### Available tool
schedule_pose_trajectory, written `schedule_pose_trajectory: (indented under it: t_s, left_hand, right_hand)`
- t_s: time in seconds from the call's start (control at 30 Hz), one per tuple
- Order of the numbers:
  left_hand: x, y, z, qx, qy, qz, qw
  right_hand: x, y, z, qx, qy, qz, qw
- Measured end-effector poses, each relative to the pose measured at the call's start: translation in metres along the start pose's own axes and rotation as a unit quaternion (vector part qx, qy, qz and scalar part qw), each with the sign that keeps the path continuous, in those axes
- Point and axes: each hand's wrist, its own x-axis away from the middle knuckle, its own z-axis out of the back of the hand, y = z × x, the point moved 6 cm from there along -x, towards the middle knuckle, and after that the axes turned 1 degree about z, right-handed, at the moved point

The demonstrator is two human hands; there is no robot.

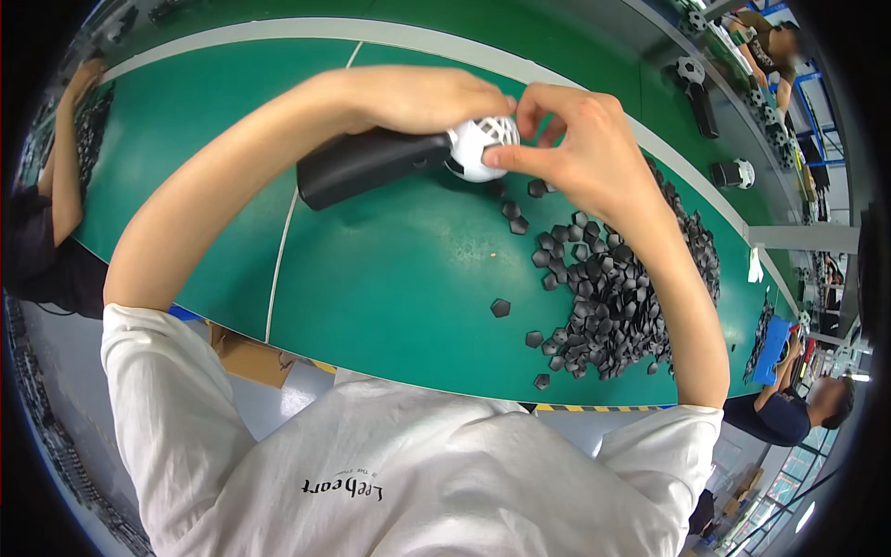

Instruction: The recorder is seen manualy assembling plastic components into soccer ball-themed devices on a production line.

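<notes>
A device with a black handle point(371, 169) and a round white head point(471, 148) patterned like a football lies tilted above the green table. The head has open lattice cells on its upper right and black pentagon patches lower down. My left hand point(432, 100) reaches over the far side of the device and is closed on it near the head; its fingertips are partly hidden. My right hand point(587, 139) grips the head from the right, its thumb pressed on the front and its index finger bent near the lattice. Any small piece between its fingers is hidden.
A large heap of black pentagon pieces point(613, 306) covers the table's right side, with loose ones such as this pentagon point(501, 307) around it. Similar devices point(698, 97) lie beyond the table's pale far edge. Other people point(65, 186) work at left and right.
</notes>
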Motion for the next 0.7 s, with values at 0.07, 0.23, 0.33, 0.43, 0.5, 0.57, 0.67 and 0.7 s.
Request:
schedule_pose_trajectory:
  t_s: [0.07, 0.23, 0.33, 0.43, 0.5, 0.57, 0.67, 0.7]
  left_hand:
    - [-0.006, 0.004, 0.009, -0.019, 0.043, 0.045, 0.998]
    - [-0.022, 0.026, 0.024, -0.009, -0.008, -0.005, 1.0]
    - [0.01, 0.021, 0.091, 0.124, 0.277, -0.026, 0.953]
    - [0.029, -0.043, 0.095, 0.222, 0.394, -0.03, 0.891]
    - [0.011, -0.021, 0.066, 0.267, 0.399, -0.049, 0.876]
    - [-0.018, 0.031, 0.004, 0.464, 0.391, 0.026, 0.795]
    - [-0.025, 0.023, -0.024, 0.486, 0.253, -0.093, 0.831]
    - [-0.024, 0.023, -0.032, 0.471, 0.202, -0.141, 0.847]
  right_hand:
    - [0.005, 0.02, -0.003, -0.118, -0.008, -0.074, 0.99]
    - [0.002, 0.025, 0.007, -0.212, -0.034, -0.084, 0.973]
    - [0.012, 0.053, 0.026, -0.312, 0.037, -0.15, 0.937]
    - [0.02, 0.087, 0.026, -0.43, 0.075, -0.227, 0.87]
    - [0.017, 0.083, 0.024, -0.499, 0.122, -0.209, 0.832]
    - [0.014, 0.069, 0.01, -0.469, 0.122, -0.175, 0.857]
    - [0.021, 0.029, 0.025, -0.328, 0.076, -0.302, 0.892]
    - [0.023, 0.015, 0.034, -0.279, 0.05, -0.362, 0.888]
